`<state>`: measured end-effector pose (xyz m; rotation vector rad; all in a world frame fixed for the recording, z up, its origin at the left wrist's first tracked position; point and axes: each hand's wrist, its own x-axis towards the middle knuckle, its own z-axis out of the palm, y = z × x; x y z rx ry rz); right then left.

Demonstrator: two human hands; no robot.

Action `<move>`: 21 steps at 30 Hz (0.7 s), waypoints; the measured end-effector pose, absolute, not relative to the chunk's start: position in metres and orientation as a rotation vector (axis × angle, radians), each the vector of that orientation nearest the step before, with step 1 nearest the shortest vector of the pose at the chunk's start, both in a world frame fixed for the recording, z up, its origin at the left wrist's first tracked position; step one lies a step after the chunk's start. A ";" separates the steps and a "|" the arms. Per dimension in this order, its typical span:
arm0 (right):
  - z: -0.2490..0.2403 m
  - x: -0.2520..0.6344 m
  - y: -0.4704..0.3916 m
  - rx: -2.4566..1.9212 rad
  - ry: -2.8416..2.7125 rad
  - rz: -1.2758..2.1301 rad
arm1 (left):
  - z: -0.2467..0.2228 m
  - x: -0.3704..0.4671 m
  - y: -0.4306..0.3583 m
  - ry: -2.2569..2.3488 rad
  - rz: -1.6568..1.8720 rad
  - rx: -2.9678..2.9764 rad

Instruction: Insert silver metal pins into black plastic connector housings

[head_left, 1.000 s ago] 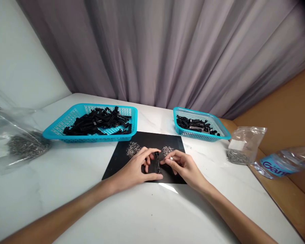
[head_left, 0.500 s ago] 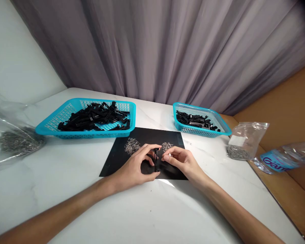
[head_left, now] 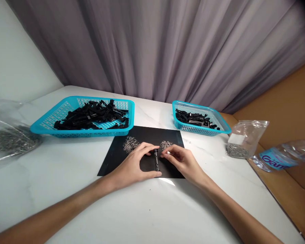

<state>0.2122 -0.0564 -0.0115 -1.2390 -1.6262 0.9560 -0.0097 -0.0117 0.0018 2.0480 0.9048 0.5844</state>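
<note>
Beyond the left of the black rectangular mat sits a turquoise perforated plastic basket; over the mat's middle, the left hand curves wide, thumb and index finger clasping a slim black plastic part by its ends. Right of mat centre, the right hand is nearly closed; what it pinches, I can't tell. Good handling would keep that two-ended hold steady, fingers clear of the middle, pressing gently.
</note>
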 end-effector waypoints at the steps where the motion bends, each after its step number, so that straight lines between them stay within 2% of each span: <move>1: -0.012 0.212 -0.056 -1.239 -1.637 0.894 | 0.002 -0.010 -0.012 0.918 0.577 2.079; 5: -0.012 0.209 -0.054 -1.200 -1.653 0.704 | 0.000 -0.010 -0.011 0.940 0.553 2.152; 16: -0.016 0.194 -0.041 -1.241 -1.582 0.634 | -0.005 -0.007 -0.009 0.978 0.653 2.125; 21: -0.020 0.189 -0.040 -1.227 -1.531 0.725 | -0.006 -0.005 -0.010 0.988 0.639 2.115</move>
